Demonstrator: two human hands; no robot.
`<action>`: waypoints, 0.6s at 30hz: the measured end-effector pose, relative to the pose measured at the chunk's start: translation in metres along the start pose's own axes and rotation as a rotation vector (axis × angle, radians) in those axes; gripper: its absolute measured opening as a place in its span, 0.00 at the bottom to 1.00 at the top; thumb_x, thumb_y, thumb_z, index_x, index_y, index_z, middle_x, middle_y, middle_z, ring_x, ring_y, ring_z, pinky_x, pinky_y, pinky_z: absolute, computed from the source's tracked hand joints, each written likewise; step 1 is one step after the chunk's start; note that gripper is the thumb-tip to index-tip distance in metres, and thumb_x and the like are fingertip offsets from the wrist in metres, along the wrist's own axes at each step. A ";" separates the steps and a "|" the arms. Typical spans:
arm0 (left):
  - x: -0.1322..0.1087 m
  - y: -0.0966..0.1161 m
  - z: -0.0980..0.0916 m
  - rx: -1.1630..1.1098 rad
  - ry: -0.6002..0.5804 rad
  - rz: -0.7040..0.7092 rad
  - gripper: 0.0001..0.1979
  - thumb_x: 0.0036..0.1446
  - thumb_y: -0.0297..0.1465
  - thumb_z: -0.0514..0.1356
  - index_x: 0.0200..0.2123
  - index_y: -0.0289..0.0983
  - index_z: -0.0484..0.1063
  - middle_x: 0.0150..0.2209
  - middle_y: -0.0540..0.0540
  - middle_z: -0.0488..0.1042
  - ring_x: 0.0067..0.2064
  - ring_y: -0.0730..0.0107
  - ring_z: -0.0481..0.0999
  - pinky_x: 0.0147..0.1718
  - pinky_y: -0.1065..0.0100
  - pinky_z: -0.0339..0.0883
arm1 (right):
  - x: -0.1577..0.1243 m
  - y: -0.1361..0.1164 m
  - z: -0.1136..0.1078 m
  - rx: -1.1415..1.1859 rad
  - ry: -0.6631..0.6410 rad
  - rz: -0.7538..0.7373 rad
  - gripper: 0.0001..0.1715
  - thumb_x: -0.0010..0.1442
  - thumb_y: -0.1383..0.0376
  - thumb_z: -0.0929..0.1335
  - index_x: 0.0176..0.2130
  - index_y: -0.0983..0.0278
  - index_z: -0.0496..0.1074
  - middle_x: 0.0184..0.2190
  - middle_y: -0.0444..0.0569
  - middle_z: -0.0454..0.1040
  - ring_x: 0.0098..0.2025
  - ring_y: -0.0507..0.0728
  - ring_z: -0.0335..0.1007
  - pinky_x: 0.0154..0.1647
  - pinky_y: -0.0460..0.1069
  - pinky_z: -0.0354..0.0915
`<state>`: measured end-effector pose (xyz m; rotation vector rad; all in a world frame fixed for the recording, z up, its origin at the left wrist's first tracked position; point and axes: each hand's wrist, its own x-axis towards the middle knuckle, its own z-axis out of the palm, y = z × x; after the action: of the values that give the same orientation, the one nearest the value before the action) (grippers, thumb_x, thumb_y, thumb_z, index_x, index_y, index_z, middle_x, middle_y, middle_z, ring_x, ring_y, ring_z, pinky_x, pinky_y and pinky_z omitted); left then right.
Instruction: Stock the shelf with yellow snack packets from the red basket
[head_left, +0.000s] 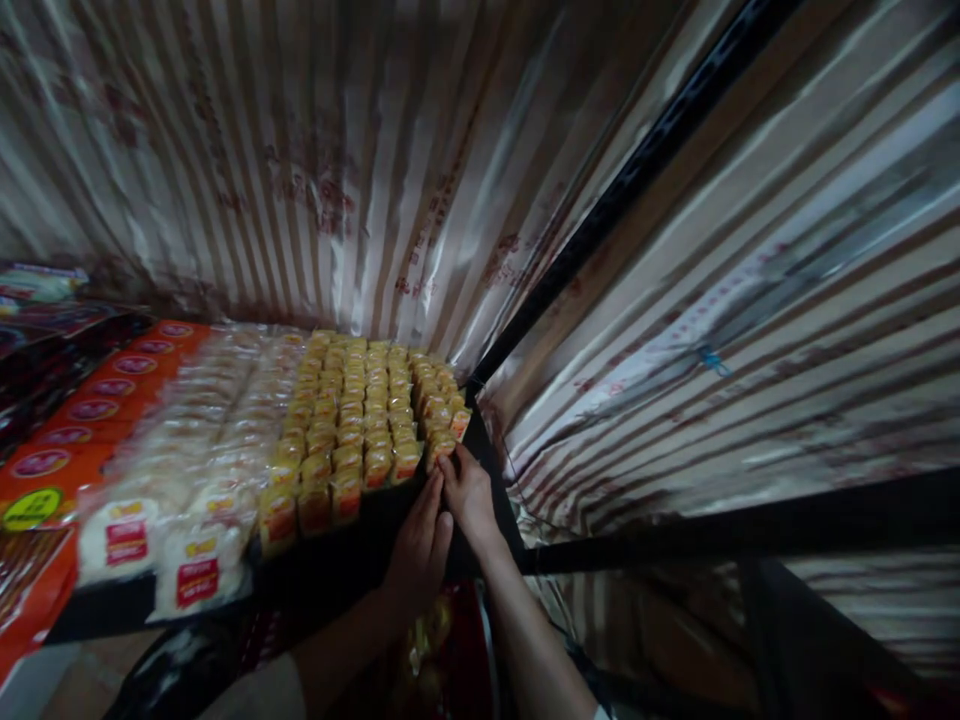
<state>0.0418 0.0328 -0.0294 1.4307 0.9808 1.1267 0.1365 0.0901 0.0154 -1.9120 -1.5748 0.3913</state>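
Packet (441, 447), yellow, plastic-wrapped, touched at front of black shelf (487, 445) by right hand (469, 492), nearer than left hand (420, 535); fingers narrowed, hold unclear

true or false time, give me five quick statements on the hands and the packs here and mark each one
1. The left hand and right hand are at the rightmost row of yellow packets. True.
2. The hands are far apart. False: they are close together.
3. White packs lie between the orange packaging and the yellow packets. True.
4. The orange packaging lies right of the yellow packets. False: it lies left.
5. A blue tie shows against the striped sheeting. True.
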 end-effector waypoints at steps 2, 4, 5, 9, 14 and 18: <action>0.000 0.000 0.002 -0.082 0.029 -0.105 0.28 0.62 0.42 0.45 0.61 0.34 0.58 0.64 0.41 0.56 0.65 0.61 0.54 0.65 0.58 0.45 | 0.001 -0.001 -0.002 0.031 -0.017 -0.002 0.21 0.59 0.60 0.62 0.48 0.68 0.71 0.41 0.56 0.77 0.44 0.60 0.73 0.45 0.51 0.66; 0.001 -0.001 0.002 -0.156 0.047 -0.164 0.29 0.61 0.44 0.47 0.60 0.34 0.59 0.64 0.41 0.56 0.65 0.61 0.54 0.65 0.58 0.44 | 0.002 0.000 -0.003 0.079 -0.028 0.017 0.20 0.58 0.60 0.62 0.47 0.66 0.72 0.41 0.54 0.77 0.43 0.60 0.73 0.45 0.52 0.66; 0.002 -0.002 0.001 -0.185 0.045 -0.172 0.30 0.61 0.45 0.47 0.60 0.34 0.59 0.64 0.40 0.55 0.65 0.60 0.53 0.65 0.57 0.44 | 0.003 0.000 -0.003 0.107 -0.028 0.036 0.20 0.58 0.59 0.62 0.47 0.66 0.72 0.40 0.54 0.78 0.43 0.60 0.73 0.45 0.52 0.67; 0.003 -0.001 -0.004 -0.251 -0.016 -0.128 0.33 0.60 0.46 0.48 0.63 0.33 0.54 0.66 0.40 0.49 0.67 0.60 0.49 0.65 0.58 0.45 | 0.005 0.002 -0.003 0.217 0.016 0.091 0.24 0.56 0.58 0.64 0.50 0.66 0.70 0.42 0.53 0.77 0.43 0.59 0.73 0.45 0.52 0.68; 0.004 0.000 -0.007 -0.285 -0.061 -0.108 0.34 0.59 0.47 0.49 0.63 0.35 0.53 0.66 0.42 0.48 0.67 0.59 0.47 0.65 0.57 0.43 | 0.006 -0.002 -0.002 0.286 0.031 0.078 0.31 0.56 0.55 0.64 0.54 0.68 0.66 0.45 0.56 0.75 0.44 0.59 0.73 0.47 0.53 0.68; 0.005 0.001 -0.006 -0.336 -0.053 -0.133 0.35 0.59 0.49 0.48 0.63 0.35 0.54 0.67 0.41 0.46 0.67 0.58 0.46 0.65 0.55 0.44 | 0.008 -0.006 0.000 0.259 0.006 0.092 0.31 0.56 0.56 0.64 0.56 0.67 0.64 0.46 0.55 0.75 0.45 0.59 0.73 0.49 0.54 0.67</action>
<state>0.0367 0.0390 -0.0273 1.1032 0.7936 1.0910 0.1337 0.0981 0.0203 -1.7856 -1.3621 0.5975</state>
